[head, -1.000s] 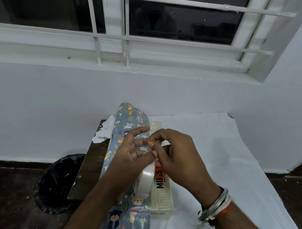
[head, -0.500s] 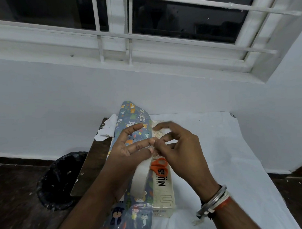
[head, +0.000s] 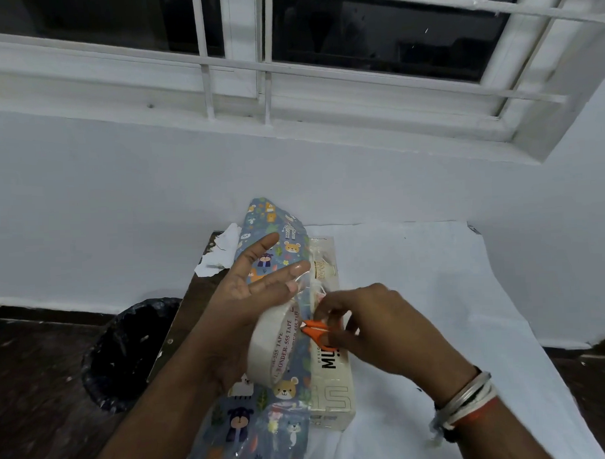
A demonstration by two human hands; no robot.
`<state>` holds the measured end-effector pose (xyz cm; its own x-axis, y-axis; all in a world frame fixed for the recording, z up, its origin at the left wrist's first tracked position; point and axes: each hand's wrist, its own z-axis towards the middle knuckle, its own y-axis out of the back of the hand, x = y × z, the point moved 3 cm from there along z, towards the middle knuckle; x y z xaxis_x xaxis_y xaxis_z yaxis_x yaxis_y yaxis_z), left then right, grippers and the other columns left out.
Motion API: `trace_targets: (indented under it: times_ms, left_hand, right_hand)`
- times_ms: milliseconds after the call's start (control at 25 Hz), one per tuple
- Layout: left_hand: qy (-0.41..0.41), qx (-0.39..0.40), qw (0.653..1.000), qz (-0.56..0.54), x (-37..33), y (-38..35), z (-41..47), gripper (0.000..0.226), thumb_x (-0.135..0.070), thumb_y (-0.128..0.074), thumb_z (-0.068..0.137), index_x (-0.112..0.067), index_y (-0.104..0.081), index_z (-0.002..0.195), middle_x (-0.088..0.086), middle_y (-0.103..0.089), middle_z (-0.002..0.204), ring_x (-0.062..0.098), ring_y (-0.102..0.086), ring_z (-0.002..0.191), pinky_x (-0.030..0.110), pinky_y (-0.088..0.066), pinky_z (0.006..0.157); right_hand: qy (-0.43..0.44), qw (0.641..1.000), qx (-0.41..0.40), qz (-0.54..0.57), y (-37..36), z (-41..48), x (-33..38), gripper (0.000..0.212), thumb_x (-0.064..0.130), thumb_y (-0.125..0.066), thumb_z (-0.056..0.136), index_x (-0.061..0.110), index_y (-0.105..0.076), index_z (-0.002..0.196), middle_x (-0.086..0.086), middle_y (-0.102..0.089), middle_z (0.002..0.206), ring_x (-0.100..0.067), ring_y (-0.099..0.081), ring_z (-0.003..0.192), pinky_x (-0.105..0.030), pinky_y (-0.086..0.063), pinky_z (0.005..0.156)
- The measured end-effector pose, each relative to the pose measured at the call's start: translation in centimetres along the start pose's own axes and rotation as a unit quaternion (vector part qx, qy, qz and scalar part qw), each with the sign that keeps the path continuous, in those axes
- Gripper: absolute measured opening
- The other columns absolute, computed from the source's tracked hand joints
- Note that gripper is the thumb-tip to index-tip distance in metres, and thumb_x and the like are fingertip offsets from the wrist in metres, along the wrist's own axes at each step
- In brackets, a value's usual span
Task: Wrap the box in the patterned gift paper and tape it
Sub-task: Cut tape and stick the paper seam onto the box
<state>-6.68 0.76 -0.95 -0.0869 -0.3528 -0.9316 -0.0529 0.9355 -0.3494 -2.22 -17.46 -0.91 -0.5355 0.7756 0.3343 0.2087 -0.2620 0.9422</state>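
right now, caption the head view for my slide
Left hand holds the tape roll, a strip pulled out; right hand pinches orange scissors beside it, above the part-wrapped box.

Glossy tape roll [head: 274, 347], smooth gift paper [head: 253, 426], matt cardboard box [head: 334, 396], plastic-handled scissors [head: 315, 332].

cream box [head: 334, 393] lies partly under blue animal-print paper [head: 253, 426].

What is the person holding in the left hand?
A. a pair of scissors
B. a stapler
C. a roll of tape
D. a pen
C: the left hand holds a white roll of tape with lettering printed on its inner ring, while the orange scissors are in the right hand.
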Motion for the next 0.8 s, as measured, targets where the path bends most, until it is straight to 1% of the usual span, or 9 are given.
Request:
trace_targets:
  times_ms: [80,200,280,360,440,520,600,680,800]
  left_hand:
    - [0.001,0.0,1.0,0.003,-0.2,-0.2,0.1,0.067,-0.016,-0.069,0.073,-0.039,-0.056,0.135,0.0,-0.078,0.113,0.017,-0.076,0.099,0.037,-0.059,0.078]
    - [0.009,0.014,1.0,-0.002,-0.2,-0.1,0.3,0.066,-0.013,-0.066,0.074,-0.038,-0.056,0.135,0.001,-0.077,0.114,0.014,-0.076,0.086,0.027,-0.058,0.059]
    - [0.01,0.022,1.0,0.011,-0.3,0.0,0.3,0.072,-0.01,-0.067,0.072,-0.039,-0.055,0.137,0.001,-0.077,0.116,0.012,-0.074,0.083,0.026,-0.058,0.061]
    - [0.007,0.022,0.999,0.028,-0.4,0.3,0.4,0.077,-0.009,-0.067,0.069,-0.04,-0.053,0.138,-0.001,-0.076,0.118,0.013,-0.073,0.083,0.03,-0.058,0.071]
    - [0.007,0.024,0.999,0.038,-0.6,0.6,0.5,0.078,-0.008,-0.068,0.069,-0.04,-0.053,0.138,-0.002,-0.076,0.118,0.014,-0.074,0.083,0.03,-0.058,0.071]
    - [0.01,0.021,0.999,0.041,-0.6,0.8,0.6,0.072,-0.002,-0.067,0.078,-0.038,-0.054,0.139,-0.001,-0.076,0.119,0.014,-0.074,0.081,0.026,-0.058,0.066]
    - [0.015,0.014,0.999,0.035,-0.6,1.0,0.7,0.065,0.005,-0.061,0.089,-0.035,-0.055,0.14,0.001,-0.076,0.12,0.014,-0.073,0.077,0.024,-0.057,0.064]
    - [0.015,0.007,0.999,0.035,-0.5,1.0,0.7,0.062,0.006,-0.059,0.093,-0.034,-0.055,0.14,0.003,-0.076,0.119,0.014,-0.072,0.076,0.025,-0.058,0.067]
    - [0.017,0.002,0.999,0.039,-0.4,1.0,0.7,0.062,0.005,-0.061,0.091,-0.035,-0.058,0.138,0.003,-0.077,0.116,0.013,-0.072,0.076,0.025,-0.06,0.073]
  right_hand:
    - [-0.014,0.998,0.022,-0.054,-0.7,0.1,0.6,0.031,0.051,-0.067,0.094,0.041,-0.063,0.123,0.014,-0.07,0.114,-0.01,-0.064,0.097,-0.033,-0.055,0.082]
    - [-0.023,0.998,0.014,-0.063,-1.0,0.4,0.9,0.043,0.047,-0.065,0.096,0.041,-0.054,0.137,0.007,-0.068,0.125,-0.019,-0.064,0.108,-0.037,-0.057,0.085]
    - [-0.02,0.996,0.024,-0.08,-1.3,0.5,0.8,0.039,0.048,-0.063,0.096,0.036,-0.061,0.133,0.003,-0.069,0.12,-0.021,-0.067,0.104,-0.039,-0.059,0.084]
    - [-0.031,0.995,0.042,-0.083,-1.1,0.3,0.4,0.034,0.051,-0.065,0.092,0.03,-0.069,0.119,0.006,-0.071,0.109,-0.016,-0.068,0.094,-0.036,-0.06,0.079]
    - [-0.059,0.996,0.033,-0.058,-0.2,-0.1,-0.4,0.031,0.051,-0.071,0.085,0.031,-0.067,0.109,0.011,-0.072,0.099,-0.012,-0.067,0.086,-0.033,-0.06,0.075]
    - [-0.083,0.996,0.019,0.007,0.9,-0.6,-1.3,0.028,0.048,-0.078,0.079,0.035,-0.064,0.1,0.013,-0.075,0.089,-0.008,-0.067,0.074,-0.03,-0.058,0.07]
    - [-0.081,0.986,0.047,0.138,1.7,-1.0,-1.6,0.02,0.041,-0.081,0.08,0.033,-0.068,0.094,0.011,-0.077,0.079,-0.005,-0.063,0.057,-0.025,-0.051,0.062]
    - [-0.052,0.961,0.095,0.254,2.3,-1.4,-1.4,0.019,0.044,-0.08,0.085,0.027,-0.075,0.092,0.004,-0.077,0.076,-0.007,-0.058,0.057,-0.024,-0.045,0.06]
    - [-0.007,0.923,0.158,0.35,2.6,-2.0,-0.9,0.024,0.043,-0.073,0.09,0.019,-0.078,0.089,-0.003,-0.075,0.075,-0.013,-0.041,0.055,-0.021,-0.031,0.05]
